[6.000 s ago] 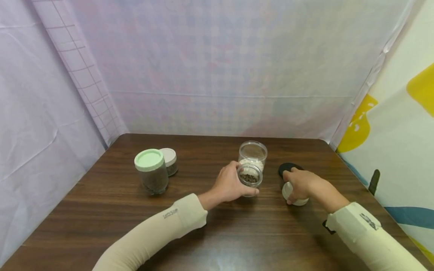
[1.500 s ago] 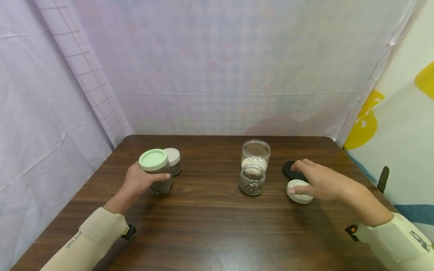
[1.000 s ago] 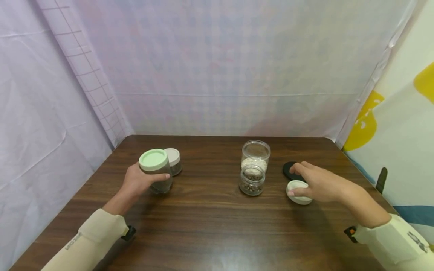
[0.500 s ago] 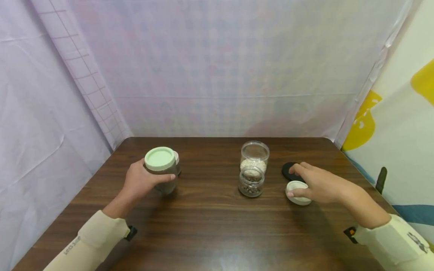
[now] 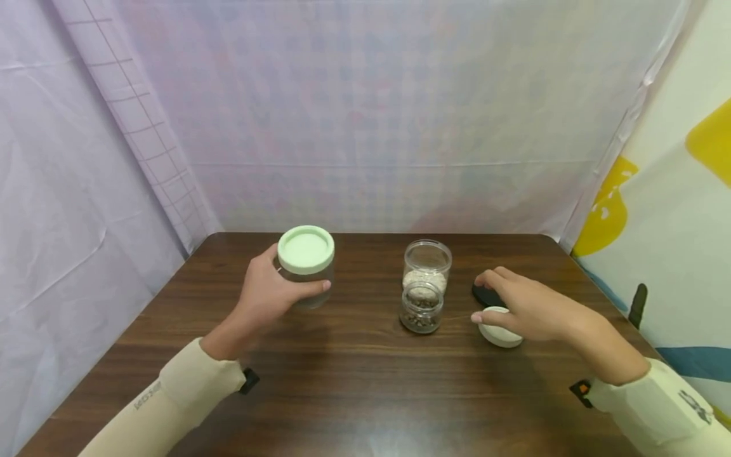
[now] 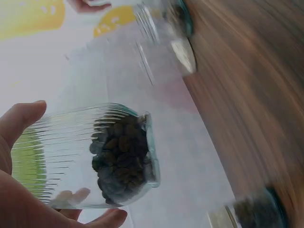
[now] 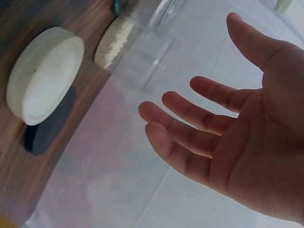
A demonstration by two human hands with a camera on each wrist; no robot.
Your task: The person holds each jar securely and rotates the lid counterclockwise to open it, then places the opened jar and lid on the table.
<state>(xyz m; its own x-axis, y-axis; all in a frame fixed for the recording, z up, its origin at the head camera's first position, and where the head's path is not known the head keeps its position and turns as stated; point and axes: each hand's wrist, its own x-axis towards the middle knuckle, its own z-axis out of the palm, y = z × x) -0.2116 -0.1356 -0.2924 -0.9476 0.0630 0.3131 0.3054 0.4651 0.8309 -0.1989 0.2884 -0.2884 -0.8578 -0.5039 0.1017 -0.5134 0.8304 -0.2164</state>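
Note:
My left hand (image 5: 268, 292) grips the ribbed glass jar (image 6: 71, 156) with the pale green lid (image 5: 306, 249) and holds it up off the table. Dark beans (image 6: 121, 159) lie at its bottom. My right hand (image 5: 531, 308) hovers over a white lid (image 5: 500, 330) and a black lid (image 5: 485, 296), its fingers spread apart and loosely bent, with nothing in them, as the right wrist view shows. Left of it stand two uncovered clear jars: a small one with dark bits (image 5: 421, 315) and, behind it, a larger one with white grains (image 5: 425, 279).
The brown wooden table (image 5: 365, 393) ends at a pale curtain (image 5: 365, 127). A small jar with a whitish lid (image 6: 222, 218) shows in the left wrist view; my left hand and its jar hide it in the head view.
My left hand let go of the small clear jar, took hold of the green-lidded jar, then lifted it and moved it right. My right hand has released the white lid and risen slightly.

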